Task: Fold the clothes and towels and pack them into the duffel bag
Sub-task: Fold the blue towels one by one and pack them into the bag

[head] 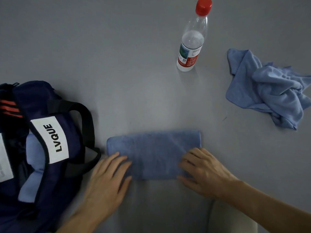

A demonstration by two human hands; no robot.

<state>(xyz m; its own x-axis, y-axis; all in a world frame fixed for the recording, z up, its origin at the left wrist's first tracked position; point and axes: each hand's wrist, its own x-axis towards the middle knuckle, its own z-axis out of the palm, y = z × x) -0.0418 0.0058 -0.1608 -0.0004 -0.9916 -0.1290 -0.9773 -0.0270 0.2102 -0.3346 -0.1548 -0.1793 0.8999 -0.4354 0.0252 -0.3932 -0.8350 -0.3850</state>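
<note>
My left grip (107, 179) is pressing flat, released, on the folded towel (154, 148) at lower centre. My right grip (202, 172) is curling on its right end, pinching or not I cannot tell. Lifting unevenly toward the duffel bag (74, 130) at lower left, I'm risking the fold slumping open.

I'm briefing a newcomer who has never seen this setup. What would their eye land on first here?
The folded blue towel near the front of the grey table, with the left hand and the right hand resting on its ends. Next, the navy duffel bag labelled LVQUE at the left, light blue cloth showing inside, then the red-capped water bottle standing at the back and the crumpled towel at the right.
</note>
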